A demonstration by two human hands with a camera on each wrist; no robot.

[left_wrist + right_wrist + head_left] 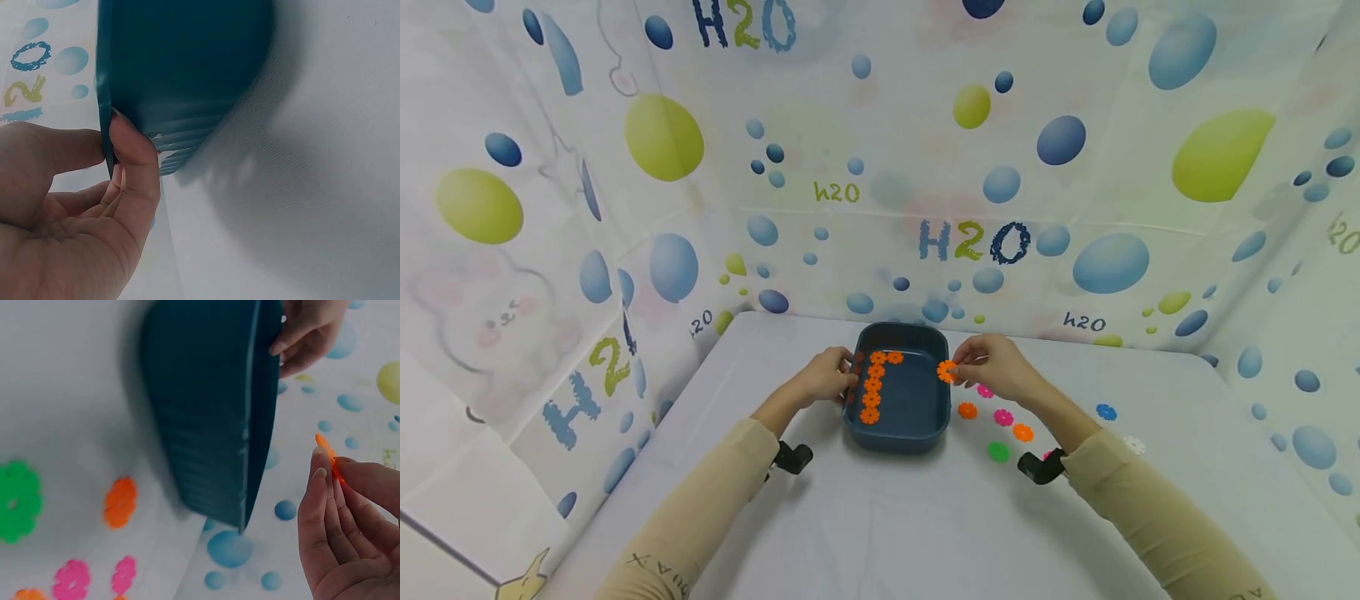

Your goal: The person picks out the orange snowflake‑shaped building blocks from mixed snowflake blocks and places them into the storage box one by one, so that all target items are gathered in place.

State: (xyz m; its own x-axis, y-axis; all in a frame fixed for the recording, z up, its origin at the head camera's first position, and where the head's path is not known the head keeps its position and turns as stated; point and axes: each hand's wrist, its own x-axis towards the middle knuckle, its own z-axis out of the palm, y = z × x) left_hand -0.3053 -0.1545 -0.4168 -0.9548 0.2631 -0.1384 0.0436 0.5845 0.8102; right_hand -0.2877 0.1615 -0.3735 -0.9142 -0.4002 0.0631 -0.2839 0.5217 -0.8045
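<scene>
A dark blue plastic bin (pixel 898 444) stands on the white-covered table. Its left rim is pinched between the thumb and fingers of my left hand (pixel 827 375), as the left wrist view shows too. Inside, orange flower-shaped pieces (pixel 872 385) lie in a column along the left side, with one more at the top beside it. My right hand (pixel 996 367) pinches a single orange flower-shaped piece (pixel 947 372) just above the bin's right rim. In the right wrist view that piece (pixel 329 457) appears edge-on between thumb and fingertips.
Loose flower-shaped pieces lie right of the bin: orange (pixel 967 410), pink (pixel 1003 417), green (pixel 998 452), blue (pixel 1107 412) and white (pixel 1133 445). A printed curtain (pixel 895 275) hangs behind the table and along both sides.
</scene>
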